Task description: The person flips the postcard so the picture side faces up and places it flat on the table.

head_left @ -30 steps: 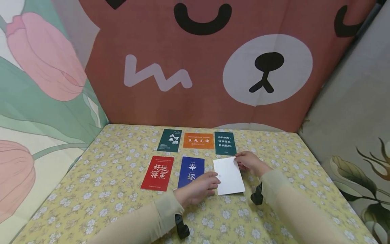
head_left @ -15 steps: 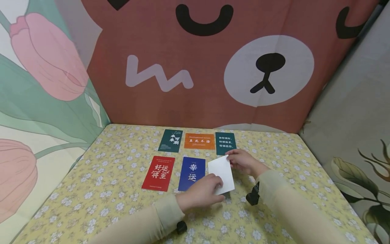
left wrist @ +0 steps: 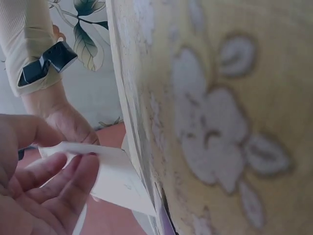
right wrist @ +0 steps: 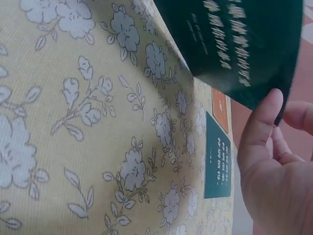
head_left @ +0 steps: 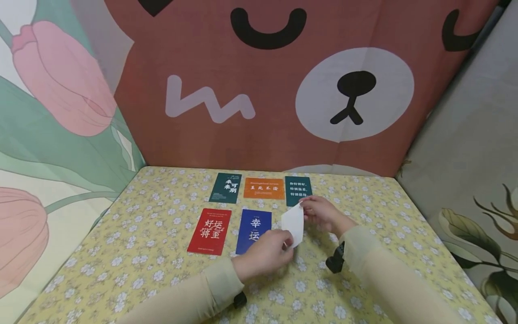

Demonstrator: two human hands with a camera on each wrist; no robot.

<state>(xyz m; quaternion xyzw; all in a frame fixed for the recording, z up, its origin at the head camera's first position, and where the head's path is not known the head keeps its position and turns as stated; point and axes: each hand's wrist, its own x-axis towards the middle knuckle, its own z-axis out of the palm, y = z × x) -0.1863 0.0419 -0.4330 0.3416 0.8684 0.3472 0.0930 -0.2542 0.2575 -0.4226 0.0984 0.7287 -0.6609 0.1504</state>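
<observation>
A card (head_left: 293, 224) stands tilted up off the cloth between my hands, its white back toward the head view. Its dark green face with white Chinese characters shows in the right wrist view, as the green card (right wrist: 244, 49). My left hand (head_left: 265, 253) pinches its lower left edge; in the left wrist view, the thumb and fingers of that hand (left wrist: 41, 181) hold the white side's edge. My right hand (head_left: 325, 215) pinches the upper right corner between thumb and fingers, and the right wrist view shows this hand (right wrist: 281, 171) at the corner.
A blue card (head_left: 254, 227) lies partly behind my left hand, with a red card (head_left: 209, 231) to its left. Behind them lie a green card (head_left: 225, 188), an orange card (head_left: 264, 188) and another green card (head_left: 297, 189). Floral cloth (head_left: 133, 252) covers the table; printed fabric (head_left: 243, 144) hangs behind.
The white-backed card lay nearly flat one second ago; it has been lifted and tilted upright, shifting slightly left. My left fingers have curled onto its edge, and my right hand moved slightly left.
</observation>
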